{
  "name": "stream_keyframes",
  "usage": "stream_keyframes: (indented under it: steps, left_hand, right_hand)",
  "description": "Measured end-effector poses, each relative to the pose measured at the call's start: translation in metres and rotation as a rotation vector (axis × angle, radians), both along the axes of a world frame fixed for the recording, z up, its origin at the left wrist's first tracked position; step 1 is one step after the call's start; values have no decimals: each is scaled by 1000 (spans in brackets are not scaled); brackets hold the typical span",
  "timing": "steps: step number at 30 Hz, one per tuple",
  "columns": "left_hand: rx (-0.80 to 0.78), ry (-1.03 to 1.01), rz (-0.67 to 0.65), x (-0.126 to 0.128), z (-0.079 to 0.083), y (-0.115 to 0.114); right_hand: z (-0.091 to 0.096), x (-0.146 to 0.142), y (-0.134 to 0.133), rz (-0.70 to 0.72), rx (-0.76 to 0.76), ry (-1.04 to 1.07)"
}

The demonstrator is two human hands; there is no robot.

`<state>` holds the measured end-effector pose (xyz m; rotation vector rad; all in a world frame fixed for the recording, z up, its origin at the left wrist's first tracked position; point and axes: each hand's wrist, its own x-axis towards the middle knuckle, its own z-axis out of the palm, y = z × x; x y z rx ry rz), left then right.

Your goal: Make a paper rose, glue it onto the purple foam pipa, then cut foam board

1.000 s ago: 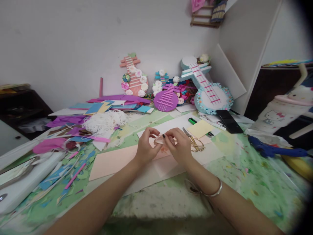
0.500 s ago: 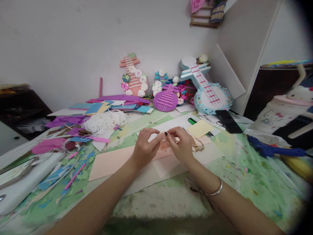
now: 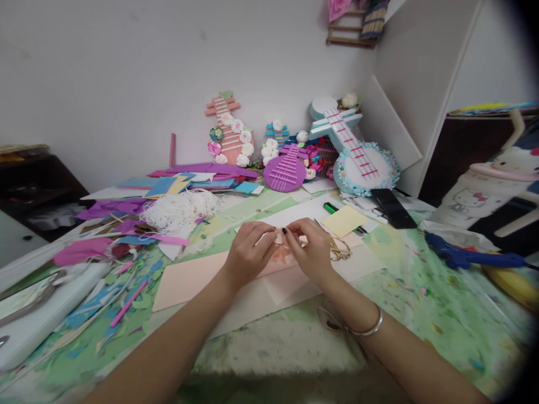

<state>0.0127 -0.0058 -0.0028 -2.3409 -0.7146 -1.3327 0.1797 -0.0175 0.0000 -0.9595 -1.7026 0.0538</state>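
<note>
My left hand (image 3: 251, 251) and my right hand (image 3: 312, 248) meet over the middle of the table. Their fingertips pinch a small piece of peach paper (image 3: 279, 237) between them, partly hidden by the fingers. Just below lie darker peach paper cutouts (image 3: 283, 256) with pointed shapes. Under both hands is a long sheet of peach foam or card (image 3: 189, 276), resting on a larger whitish sheet (image 3: 236, 315). Gold-handled scissors (image 3: 342, 250) lie right beside my right hand, their blades mostly hidden.
A pale yellow card (image 3: 344, 222), a green marker (image 3: 330, 207) and a black phone (image 3: 393, 209) lie beyond my right hand. A blue glue gun (image 3: 467, 255) is at the right. White string (image 3: 181, 210) and paper scraps cover the left. Decorated model instruments (image 3: 285, 171) stand along the wall.
My left hand has rolled slightly, its fingers drawn closer together around the paper. My right hand has barely shifted. The rest of the table is the same.
</note>
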Motion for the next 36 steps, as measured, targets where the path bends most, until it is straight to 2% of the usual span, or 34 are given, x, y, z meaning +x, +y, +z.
stream_keyframes:
  steps: [7, 13, 16, 22, 24, 27, 31, 33, 36]
  left_hand:
    - [58, 6, -27, 0, -2, 2]
    - [-63, -161, 0, 2, -2, 0]
    - [-109, -197, 1, 3, 0, -1]
    - [-43, -251, 83, 3, 2, -2]
    - [-61, -262, 74, 5, 2, -3]
    - [-221, -344, 5, 8, -1, -4]
    - [-632, -511, -165, 14, -9, -2]
    - [-778, -560, -221, 16, -12, -1]
    - [-900, -624, -233, 17, -12, 0]
  right_hand:
    - [-1, -1, -1, 79, -101, 29]
    - [1, -3, -4, 228, -89, -28]
    - [1, -3, -3, 235, -118, -27]
    - [-1, -2, 1, 209, -210, 21]
    - [-2, -2, 1, 222, -246, 56]
    - [-1, -4, 0, 264, -322, 168]
    - [2, -7, -2, 358, -421, 310]
    - [3, -7, -3, 346, -420, 286]
    - [2, -8, -3, 299, -399, 218]
